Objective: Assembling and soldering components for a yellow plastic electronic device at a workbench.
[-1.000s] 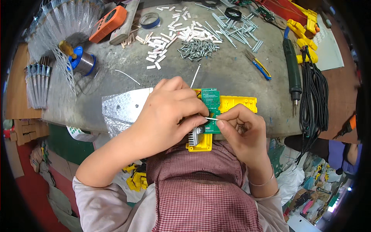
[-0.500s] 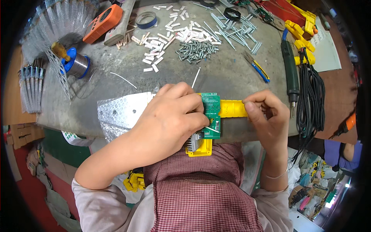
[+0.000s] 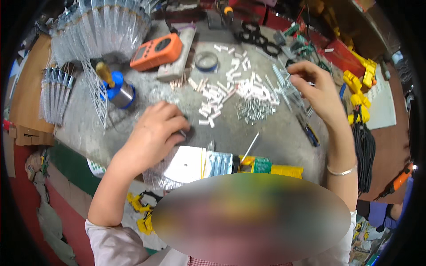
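Observation:
My left hand (image 3: 157, 133) is low over the bench, fingers curled in and mostly hidden; what they close on, if anything, I cannot make out. Beside it lies a silvery plate (image 3: 188, 163) on bubble wrap. To the plate's right sit a yellow plastic housing (image 3: 286, 171) and a green circuit board (image 3: 262, 165), untouched. A thin white strip (image 3: 251, 145) sticks up by them. My right hand (image 3: 317, 91) reaches to the long metal bolts (image 3: 278, 76), its thumb and forefinger bent close together at the pile. Whether a bolt is between them is hidden.
White pieces (image 3: 213, 98) and a heap of small screws (image 3: 256, 109) lie mid-bench. Around them are a tape roll (image 3: 206, 61), an orange multimeter (image 3: 157, 52), a solder spool (image 3: 119, 92) and pliers (image 3: 308, 130). Black cables (image 3: 364, 155) hang at right. A blurred oval covers the lower middle.
Both hands have left the circuit board and yellow housing. My left hand has moved left to the bench, and my right has reached forward to the bolts. The view has shifted.

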`<state>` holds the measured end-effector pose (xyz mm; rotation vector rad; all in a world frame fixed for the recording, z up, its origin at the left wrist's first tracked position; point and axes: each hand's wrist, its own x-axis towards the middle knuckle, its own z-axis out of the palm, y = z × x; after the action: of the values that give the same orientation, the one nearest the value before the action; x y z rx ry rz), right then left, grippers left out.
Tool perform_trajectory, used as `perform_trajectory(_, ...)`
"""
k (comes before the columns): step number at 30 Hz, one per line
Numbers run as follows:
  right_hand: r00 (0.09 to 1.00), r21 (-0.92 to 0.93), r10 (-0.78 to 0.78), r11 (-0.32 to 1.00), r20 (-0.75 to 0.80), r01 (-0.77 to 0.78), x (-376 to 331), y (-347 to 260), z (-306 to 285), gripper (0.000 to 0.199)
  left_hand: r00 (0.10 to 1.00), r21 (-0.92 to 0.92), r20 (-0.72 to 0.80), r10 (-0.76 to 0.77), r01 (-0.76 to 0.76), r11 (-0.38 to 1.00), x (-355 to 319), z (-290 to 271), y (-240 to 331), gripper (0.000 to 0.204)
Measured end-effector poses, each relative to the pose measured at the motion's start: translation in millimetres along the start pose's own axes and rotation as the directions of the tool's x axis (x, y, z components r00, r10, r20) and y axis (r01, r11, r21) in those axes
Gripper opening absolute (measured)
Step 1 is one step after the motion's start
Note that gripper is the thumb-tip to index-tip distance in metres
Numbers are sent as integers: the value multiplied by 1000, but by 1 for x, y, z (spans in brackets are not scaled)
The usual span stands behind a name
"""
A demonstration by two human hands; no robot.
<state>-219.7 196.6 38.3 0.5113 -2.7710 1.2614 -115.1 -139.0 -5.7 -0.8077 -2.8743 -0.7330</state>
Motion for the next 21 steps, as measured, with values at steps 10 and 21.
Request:
perform_trajectory(10,992,120,-123,986,27,119,152,-4,97,61,962,-187,-242,-128,83,979,-10,23,9,18)
perform_trajectory(21,709,-37,-482,839,-515,543,123,-29,26,17,852,263,-465,-240,392,881,-17,-6,-19,18)
